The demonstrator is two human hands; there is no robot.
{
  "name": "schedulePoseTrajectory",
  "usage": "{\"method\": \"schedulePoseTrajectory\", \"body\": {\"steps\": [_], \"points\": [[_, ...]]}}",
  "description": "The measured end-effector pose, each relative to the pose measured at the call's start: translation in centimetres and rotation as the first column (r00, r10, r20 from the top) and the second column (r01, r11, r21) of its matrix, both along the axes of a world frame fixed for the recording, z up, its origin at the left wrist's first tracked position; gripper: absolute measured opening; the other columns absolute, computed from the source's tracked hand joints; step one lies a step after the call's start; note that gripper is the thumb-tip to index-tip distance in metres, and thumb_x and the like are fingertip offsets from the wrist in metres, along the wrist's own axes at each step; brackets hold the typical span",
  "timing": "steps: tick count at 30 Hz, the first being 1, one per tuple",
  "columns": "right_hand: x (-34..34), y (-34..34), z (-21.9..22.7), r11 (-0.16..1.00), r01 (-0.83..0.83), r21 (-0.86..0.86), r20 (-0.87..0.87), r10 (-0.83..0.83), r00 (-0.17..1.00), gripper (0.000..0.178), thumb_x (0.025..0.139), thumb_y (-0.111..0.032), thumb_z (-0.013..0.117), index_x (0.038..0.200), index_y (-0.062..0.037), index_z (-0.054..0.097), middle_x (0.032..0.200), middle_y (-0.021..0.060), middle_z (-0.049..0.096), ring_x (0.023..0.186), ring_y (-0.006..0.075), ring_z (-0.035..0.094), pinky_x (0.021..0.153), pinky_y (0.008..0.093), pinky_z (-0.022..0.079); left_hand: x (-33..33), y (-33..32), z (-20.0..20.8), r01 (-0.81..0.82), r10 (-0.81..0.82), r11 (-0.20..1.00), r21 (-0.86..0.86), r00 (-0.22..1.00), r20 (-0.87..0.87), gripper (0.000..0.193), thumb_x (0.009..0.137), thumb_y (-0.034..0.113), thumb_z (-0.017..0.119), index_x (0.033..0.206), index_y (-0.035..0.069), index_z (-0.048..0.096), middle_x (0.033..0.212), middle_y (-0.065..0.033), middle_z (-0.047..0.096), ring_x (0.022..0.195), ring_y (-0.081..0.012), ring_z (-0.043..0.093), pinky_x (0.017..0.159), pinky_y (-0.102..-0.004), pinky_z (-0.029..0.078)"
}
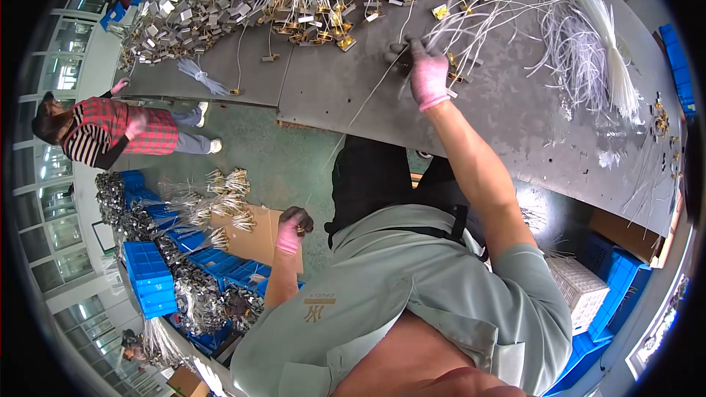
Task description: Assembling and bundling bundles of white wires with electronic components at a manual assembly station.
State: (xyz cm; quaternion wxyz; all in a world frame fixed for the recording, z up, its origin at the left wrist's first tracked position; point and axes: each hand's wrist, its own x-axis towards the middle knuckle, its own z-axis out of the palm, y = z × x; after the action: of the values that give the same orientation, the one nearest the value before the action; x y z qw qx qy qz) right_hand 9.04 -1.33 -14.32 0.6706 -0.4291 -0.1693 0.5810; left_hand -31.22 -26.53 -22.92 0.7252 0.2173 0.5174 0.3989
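Observation:
My right hand (426,73), in a pink glove with dark fingers, reaches over the grey table (323,88). Its fingers are closed around a thin white wire (375,94) that trails toward the table's front edge. Beside it lie white wires with small brass-coloured end pieces (457,66). My left hand (293,226), gloved the same way, hangs below table height at my left side. Its fingers are curled, with a small brass-coloured glint between them; what it is I cannot make out.
Piles of wires with metal blocks (191,11) cover the table's far left, and more brass-ended wires (331,15) the far middle. A bundle of clear-white strands (607,51) lies right. Blue crates (147,272) stand left on the floor. A person in a checked apron (125,129) stands beyond.

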Motion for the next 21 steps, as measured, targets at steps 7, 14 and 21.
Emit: {"method": "schedulePoseTrajectory", "body": {"steps": [7,14,21], "points": [[3.0,0.1,1.6,0.99,0.097,0.102,-0.032,-0.094,0.995,0.026,0.097,-0.019,0.051,0.11,0.0033,0.05,0.093,0.0179,0.065,0.079,0.0304,0.069,0.06,0.0337,0.056,0.0,1.9,-0.1,-0.088,0.094,0.994,0.063,0.991,-0.099,0.026,0.084,0.017,0.061,0.067,0.006,0.044,0.055,-0.0035,0.037,0.052,-0.0194,0.045,0.049,-0.0324,0.036],[3.6,-1.2,3.0,0.989,0.104,0.104,0.02,-0.107,0.994,0.028,0.096,-0.02,0.054,0.11,0.0036,0.05,0.094,0.0189,0.065,0.081,0.0327,0.069,0.061,0.0342,0.056,1.4,3.6,0.9,0.007,0.018,0.991,0.135,0.983,-0.184,0.025,0.083,0.014,0.061,0.065,0.004,0.046,0.055,-0.0035,0.038,0.049,-0.0194,0.046,0.045,-0.0322,0.037],[5.1,-0.7,4.3,0.966,0.185,0.183,0.015,-0.191,0.982,0.027,0.096,-0.021,0.054,0.107,0.003,0.052,0.094,0.0181,0.066,0.079,0.0304,0.069,0.058,0.0317,0.053,1.5,3.9,0.7,-0.029,0.044,0.989,0.145,0.994,-0.101,0.023,0.083,0.013,0.061,0.067,0.003,0.048,0.054,-0.0039,0.038,0.047,-0.0193,0.045,0.044,-0.0323,0.037]]}}
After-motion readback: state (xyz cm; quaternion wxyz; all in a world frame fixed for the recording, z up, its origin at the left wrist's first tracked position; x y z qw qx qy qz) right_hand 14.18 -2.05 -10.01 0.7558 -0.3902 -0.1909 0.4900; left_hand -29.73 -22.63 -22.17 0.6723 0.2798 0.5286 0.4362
